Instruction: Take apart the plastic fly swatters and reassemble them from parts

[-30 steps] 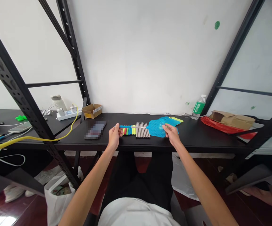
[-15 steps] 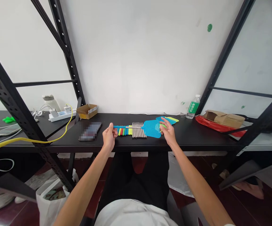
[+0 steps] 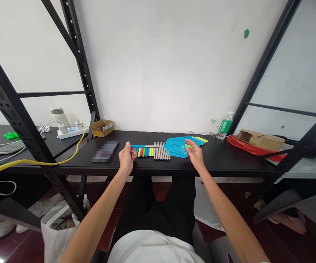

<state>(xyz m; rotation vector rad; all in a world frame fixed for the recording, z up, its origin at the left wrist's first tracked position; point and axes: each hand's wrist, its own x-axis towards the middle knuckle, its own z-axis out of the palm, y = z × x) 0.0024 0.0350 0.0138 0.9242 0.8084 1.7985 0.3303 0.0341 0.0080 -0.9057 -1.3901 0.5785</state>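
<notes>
A blue fly swatter (image 3: 175, 147) lies level across the space between my hands, above the black table. My left hand (image 3: 126, 157) is closed round the end of its blue handle. At the far edge of the mesh head, my right hand (image 3: 195, 154) pinches it between thumb and fingers. Below the shaft are a row of coloured handles (image 3: 145, 152), red, green, blue and yellow, and a row of metal tubes (image 3: 162, 154). Behind my right hand lie more swatter heads, a yellow one (image 3: 201, 139) and a blue one, partly hidden.
A phone (image 3: 105, 151) and an open cardboard box (image 3: 101, 128) are at the left of the table (image 3: 229, 157). To the right stand a water bottle (image 3: 225, 126) and a brown paper package (image 3: 262, 139) on red plastic. Black rack posts (image 3: 75, 47) frame both sides.
My right fingers, raised and apart before, have come together on the edge of the swatter head. My left hand still holds the handle; the view has shifted slightly.
</notes>
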